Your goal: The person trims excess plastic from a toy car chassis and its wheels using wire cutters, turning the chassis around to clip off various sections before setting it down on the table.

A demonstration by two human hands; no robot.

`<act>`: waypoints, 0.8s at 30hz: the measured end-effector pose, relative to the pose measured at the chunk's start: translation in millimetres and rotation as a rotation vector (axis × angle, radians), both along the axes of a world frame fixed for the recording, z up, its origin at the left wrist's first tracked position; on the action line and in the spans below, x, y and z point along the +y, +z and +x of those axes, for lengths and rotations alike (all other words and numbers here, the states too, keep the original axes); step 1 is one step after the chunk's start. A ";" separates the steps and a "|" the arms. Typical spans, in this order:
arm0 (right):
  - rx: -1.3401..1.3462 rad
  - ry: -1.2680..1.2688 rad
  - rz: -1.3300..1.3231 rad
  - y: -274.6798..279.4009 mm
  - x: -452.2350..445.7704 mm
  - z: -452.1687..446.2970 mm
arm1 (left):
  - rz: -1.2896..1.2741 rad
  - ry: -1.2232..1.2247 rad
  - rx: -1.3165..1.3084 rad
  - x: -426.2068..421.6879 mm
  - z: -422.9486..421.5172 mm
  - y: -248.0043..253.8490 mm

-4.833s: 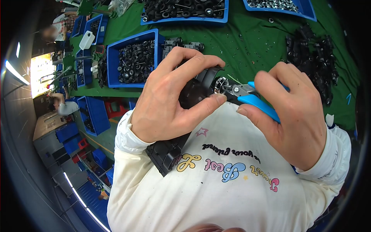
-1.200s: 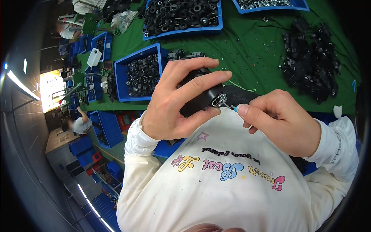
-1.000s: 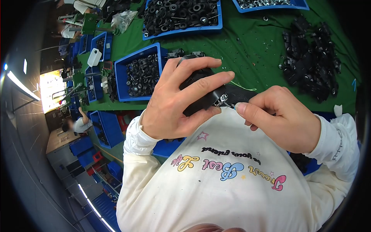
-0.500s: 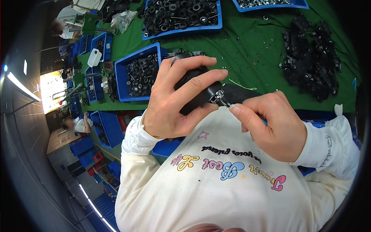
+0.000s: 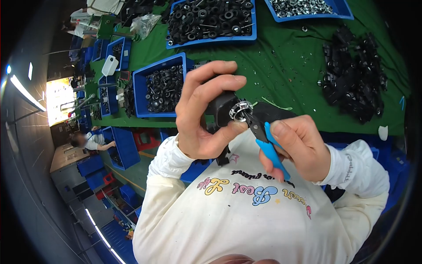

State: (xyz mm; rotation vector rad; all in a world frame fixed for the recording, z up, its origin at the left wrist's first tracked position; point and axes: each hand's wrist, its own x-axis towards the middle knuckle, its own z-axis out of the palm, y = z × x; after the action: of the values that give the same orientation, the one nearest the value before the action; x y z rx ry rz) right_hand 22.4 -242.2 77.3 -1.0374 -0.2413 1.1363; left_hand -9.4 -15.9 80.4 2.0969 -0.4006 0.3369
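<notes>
A black plastic part (image 5: 223, 105) is gripped in my left hand (image 5: 200, 110), its thumb below and its fingers curled above. At the right end of that part sits a shiny chrome ring (image 5: 241, 111), beside my left thumb tip. My right hand (image 5: 299, 145) is closed round blue-handled pliers (image 5: 271, 154). The dark jaws of the pliers point up and left and reach the chrome ring. My left palm hides much of the black part, and a piece of it shows below the hand.
Blue bins hold black wheels (image 5: 211, 20), wheels with axles (image 5: 165, 88) and chrome pieces (image 5: 301, 8). Black parts (image 5: 356, 75) are heaped on the green cloth (image 5: 281, 57) at the right. A green string (image 5: 277, 104) lies behind the pliers. Another person (image 5: 90, 141) is at the far left.
The pliers have swung so that both blue handles show, and my right hand has moved down and left. My left hand has turned the black part, bringing the ring's round opening into view.
</notes>
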 end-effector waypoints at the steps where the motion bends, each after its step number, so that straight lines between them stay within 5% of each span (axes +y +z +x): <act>1: 0.109 0.003 0.111 -2.0 -0.1 -0.5 | -0.009 -0.052 0.043 4.1 0.0 -0.9; 6: -0.008 -0.314 0.086 -6.2 -13.7 13.8 | -0.250 -0.033 0.224 14.1 -0.7 -10.7; 11: -0.081 -0.354 0.010 -15.2 -9.3 5.3 | -0.345 -0.027 0.299 13.3 1.0 -14.5; 13: -0.455 -0.366 -0.035 -23.6 -5.5 3.4 | -0.348 -0.039 0.305 12.3 1.9 -15.5; 15: -0.502 -0.270 -0.068 -21.1 -9.1 6.7 | -0.349 -0.045 0.311 11.5 1.7 -15.6; 18: -0.517 -0.244 -0.022 -16.9 -3.4 4.7 | -0.328 -0.050 0.334 8.9 4.7 -13.5; 22: -0.145 -0.183 -0.224 -13.8 6.9 12.6 | -0.035 0.056 0.152 1.6 11.1 -17.0; 24: -0.368 -0.317 -0.191 -18.7 7.4 11.1 | 0.144 0.201 0.026 2.5 16.5 -25.6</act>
State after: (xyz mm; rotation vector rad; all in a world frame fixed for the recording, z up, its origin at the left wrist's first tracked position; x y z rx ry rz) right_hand 33.5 -234.8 58.6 -1.3998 -0.2519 0.6868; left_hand 7.1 -13.5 54.7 2.2870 -0.2042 0.4077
